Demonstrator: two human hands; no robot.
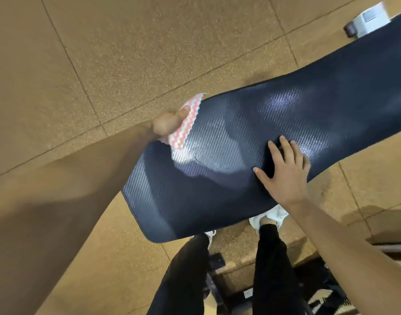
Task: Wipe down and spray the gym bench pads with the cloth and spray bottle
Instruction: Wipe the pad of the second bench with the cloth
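Note:
A long dark navy bench pad [251, 142] with a woven texture runs from the lower middle up to the right edge. My left hand [167, 123] grips a pink-and-white zigzag cloth [185, 121] at the pad's far long edge, with the cloth folded over that edge. My right hand [283, 171] lies flat with spread fingers on the pad's near side. Shiny patches show on the pad between the two hands. No spray bottle is in view.
Tan speckled floor tiles [104, 53] surround the bench. My legs in black trousers and white shoes [270, 217] stand below the pad. A white-and-grey frame part [365, 21] sits at the top right. Dark equipment lies at the bottom right.

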